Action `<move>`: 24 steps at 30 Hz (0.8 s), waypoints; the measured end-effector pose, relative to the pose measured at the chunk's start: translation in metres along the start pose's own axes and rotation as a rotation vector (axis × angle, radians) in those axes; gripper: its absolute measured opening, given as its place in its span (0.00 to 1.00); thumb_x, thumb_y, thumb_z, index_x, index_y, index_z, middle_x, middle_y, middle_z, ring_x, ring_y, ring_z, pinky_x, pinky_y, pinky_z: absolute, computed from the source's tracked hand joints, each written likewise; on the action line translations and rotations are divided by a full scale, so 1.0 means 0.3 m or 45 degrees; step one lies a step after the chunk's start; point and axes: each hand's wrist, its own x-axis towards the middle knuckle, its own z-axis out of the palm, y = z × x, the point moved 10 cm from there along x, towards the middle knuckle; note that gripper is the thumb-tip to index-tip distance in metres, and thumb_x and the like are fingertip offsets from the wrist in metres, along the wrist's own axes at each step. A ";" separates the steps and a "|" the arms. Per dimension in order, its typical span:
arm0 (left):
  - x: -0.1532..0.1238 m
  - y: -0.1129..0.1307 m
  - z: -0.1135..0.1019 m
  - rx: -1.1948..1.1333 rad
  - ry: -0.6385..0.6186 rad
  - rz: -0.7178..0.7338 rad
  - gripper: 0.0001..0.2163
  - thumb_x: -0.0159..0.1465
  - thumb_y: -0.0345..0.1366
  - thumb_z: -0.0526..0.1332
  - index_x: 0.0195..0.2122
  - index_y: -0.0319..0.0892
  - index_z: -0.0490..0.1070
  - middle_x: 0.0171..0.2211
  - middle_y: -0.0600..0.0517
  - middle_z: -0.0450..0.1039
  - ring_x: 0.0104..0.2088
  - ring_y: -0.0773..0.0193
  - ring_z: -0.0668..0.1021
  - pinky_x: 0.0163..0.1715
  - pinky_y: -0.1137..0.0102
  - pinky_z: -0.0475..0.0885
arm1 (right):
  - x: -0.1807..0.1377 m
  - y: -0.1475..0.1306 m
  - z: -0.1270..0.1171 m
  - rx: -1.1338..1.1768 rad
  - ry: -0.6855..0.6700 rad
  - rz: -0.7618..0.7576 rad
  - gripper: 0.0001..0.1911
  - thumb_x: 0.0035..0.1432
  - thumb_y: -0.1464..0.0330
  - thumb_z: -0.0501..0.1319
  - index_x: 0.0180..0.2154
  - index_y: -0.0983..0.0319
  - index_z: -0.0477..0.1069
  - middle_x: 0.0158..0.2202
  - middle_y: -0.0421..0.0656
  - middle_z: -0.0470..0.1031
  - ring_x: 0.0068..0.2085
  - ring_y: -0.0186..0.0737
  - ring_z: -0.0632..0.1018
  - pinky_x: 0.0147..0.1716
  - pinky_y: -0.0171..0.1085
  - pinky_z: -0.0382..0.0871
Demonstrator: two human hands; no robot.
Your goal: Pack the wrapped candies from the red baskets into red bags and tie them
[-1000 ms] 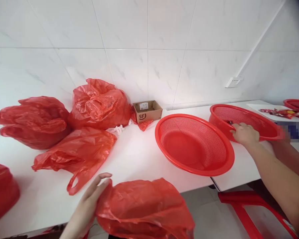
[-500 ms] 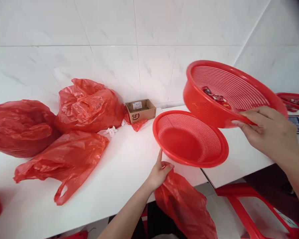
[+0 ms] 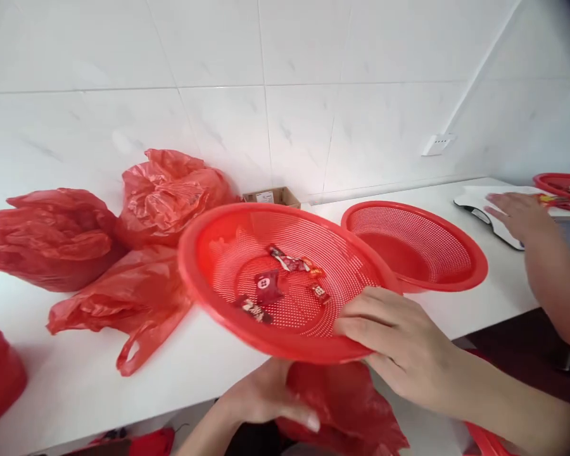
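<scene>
Far left there's a red lump [image 3: 0, 380] cut off by the frame, so no clue what it is. Next come two stuffed red bags [image 3: 52, 240] bunched up, contents hidden, with a flatter bag [image 3: 133, 297] on the white table [image 3: 185, 373] in front, its handle loop showing. The cardboard box [image 3: 275, 195] is mostly blocked — just its top edges and a label peek out over the tilted basket [image 3: 313, 352]. That red mesh basket is up in front of everything, a few wrapped pieces [image 3: 267, 286] lying inside, print too small to read. Below it, the left hand [image 3: 266, 396] has its thumb over a red bag [image 3: 337, 399] that runs off the bottom; the other fingers are hidden, so can't tell if it's closed on anything. The right hand [image 3: 399, 342] is clamped on the basket's near right rim. Behind that sits a second basket [image 3: 437, 253], partly covered — then someone else's hand [image 3: 517, 215] over a white flat thing [image 3: 472, 197], and another red basket [image 3: 558, 178] chopped by the right edge
</scene>
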 end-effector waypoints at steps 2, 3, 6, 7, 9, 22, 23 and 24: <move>-0.104 -0.059 -0.028 0.071 0.004 -0.144 0.35 0.42 0.31 0.74 0.54 0.51 0.72 0.56 0.48 0.72 0.54 0.46 0.71 0.55 0.56 0.64 | -0.036 0.059 0.052 -0.034 -0.048 0.068 0.18 0.56 0.83 0.52 0.42 0.61 0.71 0.38 0.44 0.75 0.35 0.39 0.72 0.32 0.38 0.68; -0.147 -0.091 -0.044 0.118 0.022 -0.229 0.34 0.42 0.28 0.73 0.54 0.52 0.71 0.56 0.50 0.72 0.52 0.48 0.73 0.53 0.58 0.65 | -0.051 0.086 0.075 -0.072 -0.065 0.092 0.19 0.56 0.83 0.51 0.42 0.61 0.72 0.38 0.45 0.75 0.36 0.40 0.72 0.33 0.39 0.69; -0.235 -0.126 -0.111 0.250 0.187 -0.351 0.20 0.51 0.27 0.65 0.46 0.50 0.72 0.42 0.54 0.75 0.39 0.58 0.74 0.40 0.67 0.68 | -0.077 0.152 0.153 -0.230 -0.113 0.141 0.18 0.56 0.82 0.52 0.42 0.62 0.74 0.38 0.46 0.76 0.36 0.41 0.73 0.35 0.41 0.69; -0.250 -0.112 -0.133 0.263 0.263 -0.327 0.14 0.54 0.28 0.63 0.42 0.48 0.72 0.36 0.55 0.73 0.35 0.61 0.72 0.36 0.69 0.67 | -0.079 0.172 0.186 -0.284 -0.145 0.173 0.18 0.57 0.82 0.52 0.43 0.62 0.74 0.38 0.46 0.76 0.36 0.42 0.73 0.35 0.41 0.68; -0.271 -0.063 -0.179 0.185 0.442 -0.233 0.04 0.60 0.34 0.61 0.37 0.45 0.71 0.27 0.56 0.67 0.29 0.65 0.68 0.31 0.72 0.64 | -0.076 0.207 0.264 -0.389 -0.244 0.261 0.19 0.56 0.82 0.53 0.44 0.62 0.75 0.38 0.47 0.76 0.36 0.43 0.73 0.36 0.41 0.68; -0.530 -0.041 -0.522 -0.746 1.407 0.221 0.20 0.47 0.38 0.75 0.20 0.42 0.60 0.18 0.59 0.65 0.18 0.73 0.67 0.17 0.82 0.65 | 0.116 0.514 0.463 -0.016 -0.888 0.832 0.36 0.60 0.43 0.51 0.65 0.47 0.54 0.62 0.50 0.62 0.55 0.55 0.73 0.49 0.48 0.66; -0.553 -0.028 -0.539 -0.767 1.473 0.263 0.18 0.47 0.37 0.75 0.19 0.41 0.62 0.19 0.59 0.67 0.19 0.73 0.69 0.18 0.83 0.67 | 0.121 0.554 0.498 -0.090 -0.973 0.886 0.39 0.59 0.42 0.51 0.67 0.47 0.50 0.64 0.52 0.58 0.55 0.58 0.72 0.48 0.50 0.66; -0.580 -0.013 -0.553 -0.779 1.563 0.299 0.14 0.47 0.35 0.74 0.20 0.42 0.67 0.21 0.58 0.70 0.21 0.72 0.71 0.20 0.83 0.69 | 0.121 0.586 0.540 -0.145 -1.057 0.926 0.42 0.57 0.41 0.53 0.68 0.47 0.48 0.66 0.55 0.54 0.55 0.62 0.72 0.48 0.52 0.66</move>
